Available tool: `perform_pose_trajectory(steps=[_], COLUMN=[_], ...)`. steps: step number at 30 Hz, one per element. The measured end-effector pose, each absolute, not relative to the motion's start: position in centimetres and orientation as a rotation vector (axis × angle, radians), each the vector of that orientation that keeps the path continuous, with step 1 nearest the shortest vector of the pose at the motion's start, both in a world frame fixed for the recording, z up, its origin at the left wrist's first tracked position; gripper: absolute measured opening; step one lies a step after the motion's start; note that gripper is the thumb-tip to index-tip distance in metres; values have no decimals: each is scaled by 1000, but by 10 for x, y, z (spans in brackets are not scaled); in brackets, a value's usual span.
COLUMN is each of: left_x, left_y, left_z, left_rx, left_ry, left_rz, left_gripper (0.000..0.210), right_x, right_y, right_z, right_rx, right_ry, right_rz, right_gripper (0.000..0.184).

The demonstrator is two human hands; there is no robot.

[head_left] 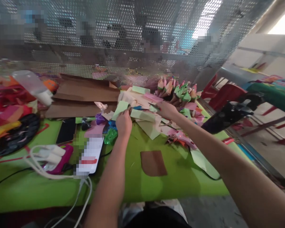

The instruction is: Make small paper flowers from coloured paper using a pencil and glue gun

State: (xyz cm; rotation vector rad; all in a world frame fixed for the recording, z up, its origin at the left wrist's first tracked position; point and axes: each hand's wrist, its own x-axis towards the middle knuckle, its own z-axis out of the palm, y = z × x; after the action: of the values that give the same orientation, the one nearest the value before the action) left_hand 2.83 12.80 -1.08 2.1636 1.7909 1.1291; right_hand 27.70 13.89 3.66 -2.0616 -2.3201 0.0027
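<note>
My left hand [123, 124] is closed at the lower edge of a pale green paper piece [120, 109], which it pinches. My right hand [167, 110] reaches into the paper pile, its fingers bent together beside a small pale green scrap. A thin dark pointed thing shows at those fingertips; blur hides what it is. Between the hands lie a pale green strip [142, 115], a cream sheet [150, 129] and a small blue object [137, 108]. Nearer to me, a brown paper piece [154, 163] with one rounded end lies flat on the green table [178, 186].
Paper-wrapped flowers [184, 92] stand behind the pile. Left are folded brown cardboard [85, 90], a lit phone [91, 155], a dark phone [66, 130] and a magenta power strip [61, 160] with white cables. A black bottle-like object [224, 117] is at the right edge. Perforated metal rises behind.
</note>
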Motion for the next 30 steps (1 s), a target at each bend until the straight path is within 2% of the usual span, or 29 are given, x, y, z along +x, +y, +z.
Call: perform_pose_trajectory(steps=[5,7,9,11,14,20,26,30], left_x=[14,9,6,6,6,1,-4,-5], left_y=[134,136,136,134,131,124,125,127], left_z=[-13,-14,-15,-14,-13,-9,-5,1], left_rx=[1930,1849,1803,1820,1906,2100,2059,1933], left_ry=[1923,1992,2065,2112,2132,2134,2206,2206], left_rz=[1401,1395,1328,1223,1063,816,818,995], left_gripper=[51,49,47,47,53,81,69,61], right_x=[221,203,195,197,213,243,243,231], right_y=[132,129,129,132,139,144,136,127], right_z=[32,27,24,25,33,50,47,39], right_rx=[-1778,-1773,-1831,-1925,-2053,-2178,-2030,-1856], right_ry=[-2579,-2611,-2584,-2514,-2378,-2161,-2263,-2422], right_rz=[123,118,84,42,-15,-105,-76,44], right_gripper=[60,56,41,35,37,46,53,45])
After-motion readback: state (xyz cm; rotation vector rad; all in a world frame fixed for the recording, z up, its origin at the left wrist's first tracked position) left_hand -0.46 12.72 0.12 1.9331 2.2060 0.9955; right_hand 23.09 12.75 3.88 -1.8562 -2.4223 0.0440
